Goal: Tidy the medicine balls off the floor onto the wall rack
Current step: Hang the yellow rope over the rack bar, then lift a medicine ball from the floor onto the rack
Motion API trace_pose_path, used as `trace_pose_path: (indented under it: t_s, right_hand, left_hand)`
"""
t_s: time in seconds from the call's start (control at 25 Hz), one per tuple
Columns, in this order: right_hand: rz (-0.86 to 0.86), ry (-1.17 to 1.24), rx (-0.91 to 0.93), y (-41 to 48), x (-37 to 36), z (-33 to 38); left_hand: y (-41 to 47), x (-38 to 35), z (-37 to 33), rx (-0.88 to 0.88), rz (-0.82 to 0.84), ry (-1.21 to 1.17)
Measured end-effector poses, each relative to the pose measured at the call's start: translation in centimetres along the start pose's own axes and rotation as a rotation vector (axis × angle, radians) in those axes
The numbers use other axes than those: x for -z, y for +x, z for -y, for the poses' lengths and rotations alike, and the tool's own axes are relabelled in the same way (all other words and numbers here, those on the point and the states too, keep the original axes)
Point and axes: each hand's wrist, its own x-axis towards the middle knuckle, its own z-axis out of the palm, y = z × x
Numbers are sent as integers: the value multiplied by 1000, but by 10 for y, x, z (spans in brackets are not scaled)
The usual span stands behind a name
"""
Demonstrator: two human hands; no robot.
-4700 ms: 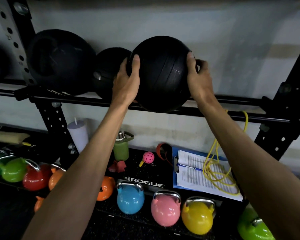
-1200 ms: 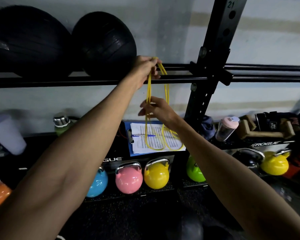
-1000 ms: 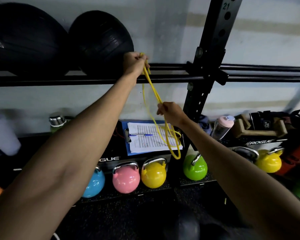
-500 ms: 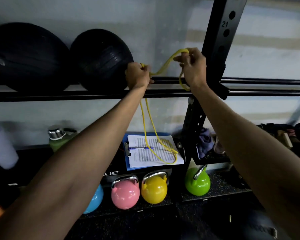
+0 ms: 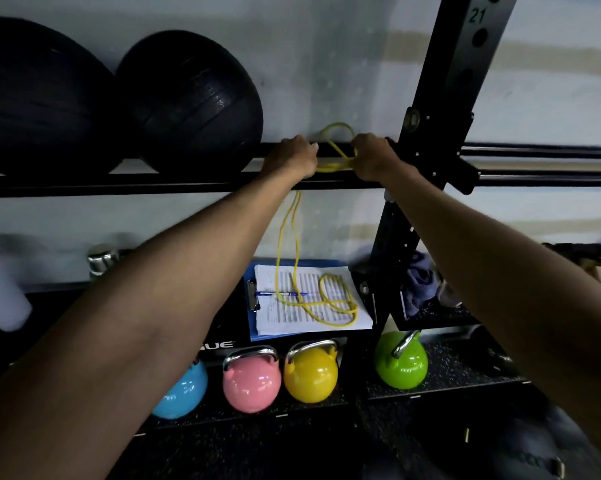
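Two black medicine balls sit on the wall rack's rails [image 5: 84, 187]: a large one [image 5: 32, 98] at the far left and a smaller ribbed one [image 5: 191, 102] beside it. Just right of the smaller ball, my left hand [image 5: 293, 157] and my right hand [image 5: 371, 155] both grip a yellow cord [image 5: 337, 147] at the rails. The cord loops up between my hands, and its tail hangs down onto a clipboard [image 5: 309, 299] below.
A black rack upright [image 5: 441, 109] stands right of my hands. On the lower shelf sit blue [image 5: 184, 393], pink [image 5: 252, 382], yellow [image 5: 311, 374] and green [image 5: 401, 367] kettlebells, a steel-capped bottle [image 5: 101, 259] and a white cup [image 5: 1, 299]. Another dark ball [image 5: 524, 452] lies on the floor at bottom right.
After the ball was set on the rack, both hands took up the yellow cord. My right hand has come down from above the rails to the rails, drawing the loop close to my left hand.
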Motion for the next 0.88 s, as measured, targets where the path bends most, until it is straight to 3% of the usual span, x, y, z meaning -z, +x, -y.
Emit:
trace_pose_path:
  t_s: [0.08, 0.16, 0.4, 0.52, 0.64, 0.88]
  right_hand:
    - [7, 5, -32, -5, 3, 1]
    - [-10, 23, -54, -14, 3, 1]
    - [-408, 85, 6, -90, -7, 12]
    - [-472, 140, 11, -142, -41, 9]
    - [-298, 215, -59, -180, -87, -4]
    - [136, 212, -241, -259, -185, -50]
  left_hand:
    - [-8, 0, 3, -15, 1, 9]
    - [-15, 2, 6, -76, -112, -3]
    - [-66, -11, 31, -478, -489, 10]
    - [-103, -40, 48, -632, -610, 50]
    - [-140, -80, 67, -583, -448, -53]
    - [-210, -196, 114, -295, 198, 41]
